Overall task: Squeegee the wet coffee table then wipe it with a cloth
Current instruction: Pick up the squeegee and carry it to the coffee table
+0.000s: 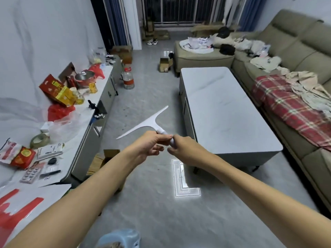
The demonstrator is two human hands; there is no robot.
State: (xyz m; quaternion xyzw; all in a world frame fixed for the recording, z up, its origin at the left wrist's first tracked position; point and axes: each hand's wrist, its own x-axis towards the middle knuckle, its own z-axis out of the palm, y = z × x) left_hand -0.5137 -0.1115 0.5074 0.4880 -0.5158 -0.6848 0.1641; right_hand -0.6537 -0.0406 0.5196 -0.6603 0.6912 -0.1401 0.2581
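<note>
**Item: squeegee, held in both hands, not yet on the table**

Location. The white squeegee (148,122) is in mid-air over the floor, just left of the coffee table (223,108). Its blade points to 11 o'clock, away from the person, and touches nothing.

Hands. The left hand (150,144) has its fingers curled round the handle just below the blade. The right hand (186,149) grasps the handle's near end. The two hands almost meet.

Table. It lies at 2 o'clock from the hands, with its pale top bare and its long side running along the sofa (295,51). Wetness on it is too faint to confirm. No wiping cloth can be picked out.

Handling note (judgement). The step in hand appears to be settling the grip before the first stroke.
- One hand should do for the handle.
- Start the blade at the far edge, flat across its whole length and tilted slightly.
- Pull in straight, overlapping passes toward one edge, so the water runs off one side only.

Containers.
- Lidded pot (85,77) on the sideboard (105,77), 10 o'clock; contents hidden.
- Clear water jug (128,78) on the floor, 11 o'clock; fill level unclear.
- Open cardboard box (164,64), 12 o'clock; contents unclear.
- Blue tub (121,237), 6 o'clock, cut off by the frame; something brownish inside.
</note>
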